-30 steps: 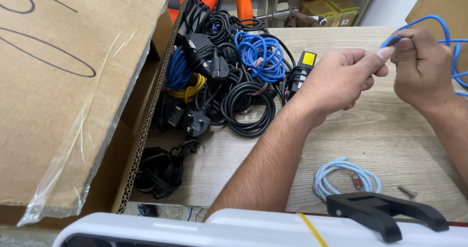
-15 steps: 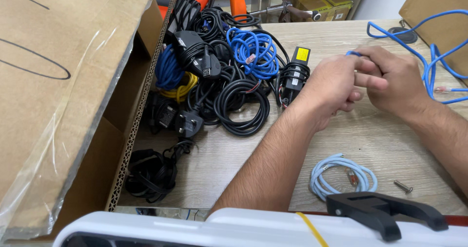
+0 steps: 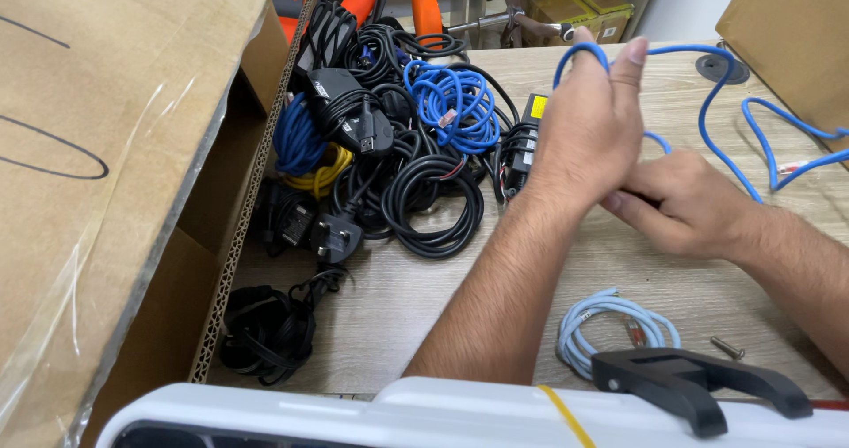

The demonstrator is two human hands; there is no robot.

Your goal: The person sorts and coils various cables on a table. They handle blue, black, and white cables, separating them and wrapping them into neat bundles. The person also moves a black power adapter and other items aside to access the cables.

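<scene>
A: Head view: your left hand (image 3: 588,125) stands upright, fingers together, with the blue cable (image 3: 707,112) looped over the fingertips.

B: And your right hand (image 3: 685,205) sits just behind it to the right, fingers curled and pinching that cable low down. The rest of it trails off to the far right across the wooden table (image 3: 424,306).

A: To the left lies a pile of black cords (image 3: 416,191); near you, a pale blue cable coil (image 3: 610,329) and a screw (image 3: 727,348).

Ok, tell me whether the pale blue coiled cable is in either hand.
No: the pale blue coiled cable lies on the table, apart from both hands.
</scene>
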